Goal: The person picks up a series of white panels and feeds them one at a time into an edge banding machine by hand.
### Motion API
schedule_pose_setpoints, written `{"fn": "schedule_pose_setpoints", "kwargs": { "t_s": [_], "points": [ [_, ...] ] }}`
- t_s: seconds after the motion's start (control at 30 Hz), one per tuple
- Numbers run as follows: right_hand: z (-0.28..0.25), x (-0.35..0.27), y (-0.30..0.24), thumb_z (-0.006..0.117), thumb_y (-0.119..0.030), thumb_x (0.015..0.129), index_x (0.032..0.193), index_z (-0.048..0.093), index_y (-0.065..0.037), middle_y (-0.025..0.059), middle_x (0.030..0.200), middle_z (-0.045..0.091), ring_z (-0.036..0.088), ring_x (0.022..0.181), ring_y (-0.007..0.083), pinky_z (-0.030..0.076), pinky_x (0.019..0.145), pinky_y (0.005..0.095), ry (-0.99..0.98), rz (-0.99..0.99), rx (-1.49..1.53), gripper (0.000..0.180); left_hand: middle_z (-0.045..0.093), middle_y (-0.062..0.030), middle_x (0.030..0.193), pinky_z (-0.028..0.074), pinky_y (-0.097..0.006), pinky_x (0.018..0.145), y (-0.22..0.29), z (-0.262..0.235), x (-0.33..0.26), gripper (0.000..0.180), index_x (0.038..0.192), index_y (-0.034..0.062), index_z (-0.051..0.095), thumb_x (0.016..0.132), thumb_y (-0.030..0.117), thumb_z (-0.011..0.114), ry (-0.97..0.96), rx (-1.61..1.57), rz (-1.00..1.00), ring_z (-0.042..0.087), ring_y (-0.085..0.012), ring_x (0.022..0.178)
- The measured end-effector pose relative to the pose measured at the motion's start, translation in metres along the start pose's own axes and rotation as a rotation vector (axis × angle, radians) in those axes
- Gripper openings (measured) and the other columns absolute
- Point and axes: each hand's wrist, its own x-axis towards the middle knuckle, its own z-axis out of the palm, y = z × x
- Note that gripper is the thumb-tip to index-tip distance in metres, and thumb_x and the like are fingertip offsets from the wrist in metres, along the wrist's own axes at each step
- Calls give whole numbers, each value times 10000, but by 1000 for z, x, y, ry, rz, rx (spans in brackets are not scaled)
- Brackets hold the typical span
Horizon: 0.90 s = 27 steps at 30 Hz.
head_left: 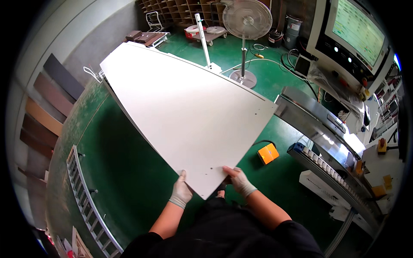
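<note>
A long white panel (189,103) with small drilled holes near its close end stretches away from me toward the far left. My left hand (182,190), in a pale glove, grips the panel's left edge by the near corner, thumb on top. On the near right edge, my right hand (238,180) holds the panel, also gloved, with its thumb over the top face. The fingers of both hands are hidden under the panel.
At the right stand a metal machine (318,120) with a roller rail (331,172) and a monitor (357,32). A standing fan (247,20) is beyond the panel. An orange box (268,153) lies on the green floor; a roller conveyor (88,202) runs at left.
</note>
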Motion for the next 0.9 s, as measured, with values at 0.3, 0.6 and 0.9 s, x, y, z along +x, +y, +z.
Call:
{"fn": "schedule_pose_setpoints", "kwargs": {
  "t_s": [0.3,0.6,0.9],
  "points": [
    [-163,-109,48,636,-264,876,876,660,-38,29,802,657,632,732,156,500,681,298,315,-205,130,227,365,-179,1504,265,-504,1145,-82,28,-13,631,1404,-3,377,974,453,458,-53,179,-351,366,-346,1372],
    [-279,-244,111,593,-387,935,1172,597,39,134,1129,660,651,1009,246,519,901,376,635,-466,384,487,444,-164,1455,271,-471,1149,-2,31,42,522,1376,50,433,971,379,424,116,247,-129,403,-319,1343],
    [-291,-285,83,627,-456,911,854,669,17,2,789,614,569,761,137,467,694,322,1227,-234,25,479,486,-138,1410,349,-510,1108,123,-6,119,544,1392,51,422,1018,390,220,136,199,-153,438,-341,1326]
  ]
}}
